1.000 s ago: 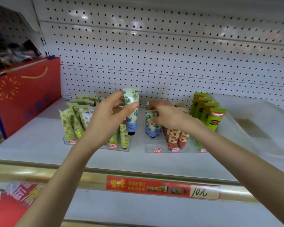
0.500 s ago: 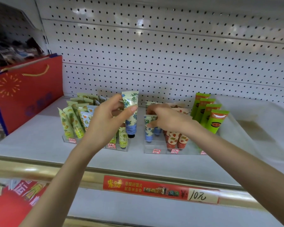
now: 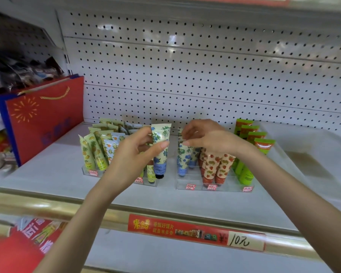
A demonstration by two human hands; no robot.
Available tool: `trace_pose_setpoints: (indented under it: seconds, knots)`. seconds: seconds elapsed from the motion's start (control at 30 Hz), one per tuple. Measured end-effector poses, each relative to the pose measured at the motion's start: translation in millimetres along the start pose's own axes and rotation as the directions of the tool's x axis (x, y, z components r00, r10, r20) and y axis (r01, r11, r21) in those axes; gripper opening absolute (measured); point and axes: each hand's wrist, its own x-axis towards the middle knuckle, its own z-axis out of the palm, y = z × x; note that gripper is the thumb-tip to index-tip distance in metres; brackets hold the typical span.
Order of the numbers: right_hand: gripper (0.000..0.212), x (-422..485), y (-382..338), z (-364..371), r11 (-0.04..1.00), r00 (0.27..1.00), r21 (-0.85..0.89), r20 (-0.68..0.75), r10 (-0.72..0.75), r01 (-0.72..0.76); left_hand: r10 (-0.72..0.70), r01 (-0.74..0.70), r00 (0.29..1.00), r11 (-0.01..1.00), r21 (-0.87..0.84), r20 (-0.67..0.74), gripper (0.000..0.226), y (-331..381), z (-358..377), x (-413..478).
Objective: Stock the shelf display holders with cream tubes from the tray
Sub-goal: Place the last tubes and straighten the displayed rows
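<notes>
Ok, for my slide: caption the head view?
Left hand holds blue-flowered tube; right hand pinches second tube in holder.

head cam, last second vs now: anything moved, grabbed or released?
Left hand has brought the held blue-flower tube slightly lower, grip unchanged. Right hand still pinches the top of the slotted blue-flower tube in the right holder. Nothing taken or released; strawberry tubes and green tubes stayed put.

A white pegboard panel [image 3: 205,66] fills the upper frame before me; below lies a pale shelf [image 3: 47,174] with a gold front rail [image 3: 28,205], a red gift bag [image 3: 43,119] at left.
</notes>
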Motion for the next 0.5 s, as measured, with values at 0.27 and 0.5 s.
trace_pose_setpoints:
  seconds: [0.27,0.5]
  knots:
    - [0.013,-37,-36,-17,0.922,0.981,0.336,-0.077,-0.177,0.193,-0.069,0.073,0.991,0.997,-0.033,0.114,0.044,0,15,0]
    - [0.016,-47,-47,-14,0.948,0.965,0.187,0.002,-0.261,0.256,-0.07,0.083,0.984,0.994,-0.076,0.162,0.03,2,32,2]
